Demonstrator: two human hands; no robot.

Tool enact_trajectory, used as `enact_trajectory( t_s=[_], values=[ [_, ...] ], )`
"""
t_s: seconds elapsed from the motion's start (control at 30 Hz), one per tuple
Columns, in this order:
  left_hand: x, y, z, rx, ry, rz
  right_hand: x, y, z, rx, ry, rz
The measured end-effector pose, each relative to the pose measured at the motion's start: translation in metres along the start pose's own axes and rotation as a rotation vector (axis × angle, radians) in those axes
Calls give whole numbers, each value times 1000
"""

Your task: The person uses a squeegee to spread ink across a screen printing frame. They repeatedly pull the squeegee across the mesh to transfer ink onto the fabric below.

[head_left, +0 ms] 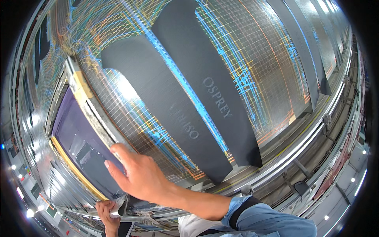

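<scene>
A screen-printing frame (96, 114) with a purple mesh (77, 118) lies tilted at the left of the long table. My right hand (142, 175) is closed over its right bar near the close end, the thumb on the inner side; the other fingers are partly hidden. At the frame's near end, my left hand (106, 213) is wrapped round the edge, beside a bent shiny metal piece (119, 206). Right of the frame, two black fabric panels (146, 83) lie flat with faint lettering, one of it mirrored. A blue-smeared strip (181, 81) runs between them.
The printing table (272, 79) is covered in blue, yellow and orange grid lines. More dark panels (306, 47) lie further right. A metal rail (284, 170) follows the table's near edge, with a small clamp (326, 119) on it. Yellow tape (81, 85) marks the frame's bar.
</scene>
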State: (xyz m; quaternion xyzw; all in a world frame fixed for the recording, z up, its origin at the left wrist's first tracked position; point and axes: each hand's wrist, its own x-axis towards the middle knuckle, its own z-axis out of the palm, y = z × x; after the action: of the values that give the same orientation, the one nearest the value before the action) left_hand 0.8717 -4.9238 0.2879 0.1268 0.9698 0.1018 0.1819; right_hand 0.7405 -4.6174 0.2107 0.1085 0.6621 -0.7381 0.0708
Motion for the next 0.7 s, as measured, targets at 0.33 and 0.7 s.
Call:
enact_trajectory(
  t_s=[0.33,0.7],
  values=[
    [-5,11,3,-23,109,64,-7,-2,0,-330,73,16],
    [3,-7,8,-252,97,134,1,-18,18,-1057,153,-411]
  ],
)
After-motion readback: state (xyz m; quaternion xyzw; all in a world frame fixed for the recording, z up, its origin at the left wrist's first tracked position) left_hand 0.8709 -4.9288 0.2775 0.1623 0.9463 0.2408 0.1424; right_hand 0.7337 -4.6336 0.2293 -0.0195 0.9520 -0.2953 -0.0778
